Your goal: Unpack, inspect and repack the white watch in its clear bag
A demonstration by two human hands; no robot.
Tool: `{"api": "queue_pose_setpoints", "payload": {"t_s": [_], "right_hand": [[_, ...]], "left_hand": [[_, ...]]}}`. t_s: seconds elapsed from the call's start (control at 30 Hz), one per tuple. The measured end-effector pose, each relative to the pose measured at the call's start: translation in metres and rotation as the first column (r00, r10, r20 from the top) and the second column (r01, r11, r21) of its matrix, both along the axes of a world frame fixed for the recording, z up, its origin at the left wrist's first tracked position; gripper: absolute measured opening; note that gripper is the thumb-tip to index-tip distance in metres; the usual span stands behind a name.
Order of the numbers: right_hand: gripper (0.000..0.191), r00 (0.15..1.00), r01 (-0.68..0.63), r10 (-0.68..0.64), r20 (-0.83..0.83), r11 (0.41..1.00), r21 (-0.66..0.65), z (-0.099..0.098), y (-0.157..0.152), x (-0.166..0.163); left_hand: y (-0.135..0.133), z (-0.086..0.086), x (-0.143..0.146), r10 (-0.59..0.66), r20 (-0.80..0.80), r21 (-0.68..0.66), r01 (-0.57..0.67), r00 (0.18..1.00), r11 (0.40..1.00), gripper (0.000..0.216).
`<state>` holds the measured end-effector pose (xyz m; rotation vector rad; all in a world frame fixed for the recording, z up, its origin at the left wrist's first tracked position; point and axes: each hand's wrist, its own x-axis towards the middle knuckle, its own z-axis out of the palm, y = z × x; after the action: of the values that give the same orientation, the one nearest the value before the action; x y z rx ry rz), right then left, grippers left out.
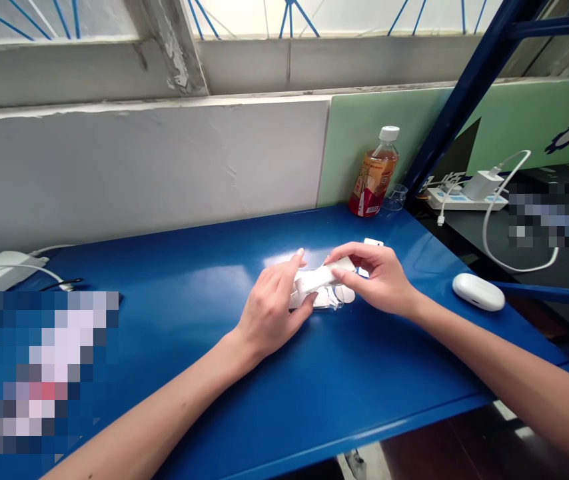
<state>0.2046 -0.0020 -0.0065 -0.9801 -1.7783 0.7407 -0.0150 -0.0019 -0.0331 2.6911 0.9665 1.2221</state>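
A small white rectangular piece (320, 277) is held between my two hands just above the blue table. My left hand (270, 303) grips its left end, thumb below and fingers above. At the other end, my right hand (377, 277) pinches it between thumb and fingers. Under the piece shows some clear plastic (335, 297) with white parts, partly covered by my hands; what it is I cannot make out. A white card-like item (373, 243) sticks out behind my right hand.
On the blue table (174, 327), a drink bottle (375, 175) stands at the back right beside a clear plastic ring (395, 197). A white rounded case (478, 292) lies near the right edge. Power strips (464, 199) with white cables (485, 227) sit at both sides.
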Motion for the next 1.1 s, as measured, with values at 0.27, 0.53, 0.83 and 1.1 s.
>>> {"api": "queue_pose_setpoints", "payload": {"t_s": [0.27, 0.53, 0.83, 1.1], "right_hand": [[0.01, 0.98, 0.192, -0.187, 0.069, 0.979, -0.073, -0.003, 0.015, 0.011], [0.011, 0.907, 0.322, -0.314, 0.281, 0.946, 0.017, -0.002, 0.017, 0.014], [0.013, 0.902, 0.342, -0.294, 0.317, 0.934, -0.106, -0.002, 0.022, 0.016], [0.02, 0.948, 0.136, -0.068, 0.312, 0.97, -0.203, -0.012, 0.021, 0.014]], "left_hand": [[0.005, -0.001, -0.002, -0.065, -0.202, -0.242, 0.015, 0.977, 0.97, 0.052], [0.005, 0.002, -0.001, -0.043, -0.184, -0.317, -0.018, 0.982, 0.948, 0.051], [0.005, 0.0, -0.004, -0.003, -0.107, -0.261, -0.025, 0.994, 0.965, 0.049], [0.005, -0.001, -0.005, 0.082, -0.062, -0.125, -0.089, 0.995, 0.988, 0.04]]}}
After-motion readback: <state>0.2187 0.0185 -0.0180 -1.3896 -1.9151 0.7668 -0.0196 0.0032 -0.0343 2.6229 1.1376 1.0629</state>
